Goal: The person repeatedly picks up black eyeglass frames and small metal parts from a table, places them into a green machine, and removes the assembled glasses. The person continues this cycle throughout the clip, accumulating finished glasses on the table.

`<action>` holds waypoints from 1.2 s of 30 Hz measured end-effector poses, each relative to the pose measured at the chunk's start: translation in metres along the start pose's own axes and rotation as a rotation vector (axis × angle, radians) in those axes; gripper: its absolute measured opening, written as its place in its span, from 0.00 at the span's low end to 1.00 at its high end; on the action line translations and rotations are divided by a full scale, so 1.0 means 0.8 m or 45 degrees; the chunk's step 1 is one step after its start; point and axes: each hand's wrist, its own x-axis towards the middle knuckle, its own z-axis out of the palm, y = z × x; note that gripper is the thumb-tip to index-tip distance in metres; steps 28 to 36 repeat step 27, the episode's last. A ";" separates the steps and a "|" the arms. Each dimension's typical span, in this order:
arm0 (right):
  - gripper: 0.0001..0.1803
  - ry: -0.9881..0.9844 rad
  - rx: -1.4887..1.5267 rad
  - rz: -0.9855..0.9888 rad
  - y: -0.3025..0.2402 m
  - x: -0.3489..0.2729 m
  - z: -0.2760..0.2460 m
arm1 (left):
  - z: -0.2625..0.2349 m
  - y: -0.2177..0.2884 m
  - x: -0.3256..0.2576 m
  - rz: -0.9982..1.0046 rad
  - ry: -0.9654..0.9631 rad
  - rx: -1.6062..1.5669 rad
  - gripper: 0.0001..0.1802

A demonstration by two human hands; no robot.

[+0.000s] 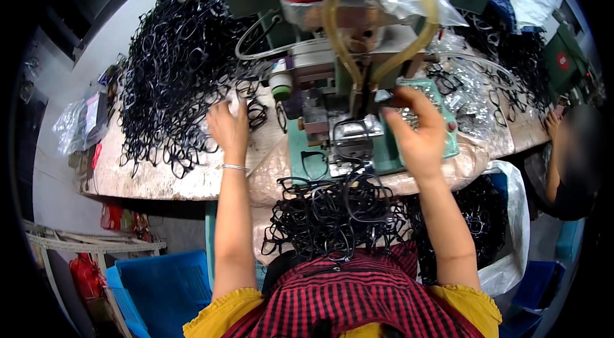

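Note:
My left hand [229,128] is over the table at the edge of a big heap of black eyeglass frames [176,63]. Its fingers are apart, near some loose frames [257,114]; a small pale blur shows by the fingertips. Thumb and forefinger of my right hand [419,140] curl together beside the head of a green bench machine [365,92]; whatever is between them is too small to make out. One black eyeglass frame [353,136] sits on the machine's metal fixture below the head. Another frame [314,164] lies on the green base.
More eyeglass frames [320,216] are piled in front of me. A green tray [430,90] of small shiny parts stands right of the machine head, beside clear plastic bags [473,104]. A blue crate [160,293] is lower left. Another person's hand [552,124] shows far right.

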 end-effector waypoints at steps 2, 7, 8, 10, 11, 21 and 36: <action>0.25 0.019 0.169 0.139 -0.002 0.002 0.017 | 0.003 -0.010 -0.021 0.013 -0.322 0.088 0.20; 0.27 0.011 0.360 0.213 -0.006 -0.006 0.028 | -0.022 -0.030 -0.055 -0.025 -0.131 -0.261 0.13; 0.28 0.006 0.318 0.187 -0.008 -0.006 0.030 | -0.028 -0.027 -0.053 -0.109 -0.084 -0.350 0.13; 0.30 -0.083 0.477 0.260 -0.025 -0.003 0.031 | -0.038 -0.016 -0.046 -0.334 -0.072 -0.682 0.17; 0.31 -0.100 0.551 0.301 -0.033 -0.003 0.034 | -0.038 -0.015 -0.040 -0.358 -0.173 -0.553 0.19; 0.29 -0.320 0.152 -0.032 -0.046 -0.008 0.026 | -0.003 -0.046 -0.051 -0.462 -0.874 -0.756 0.20; 0.27 0.262 -0.441 -0.154 0.089 -0.030 -0.012 | 0.026 -0.084 -0.029 -0.284 -1.015 -0.952 0.18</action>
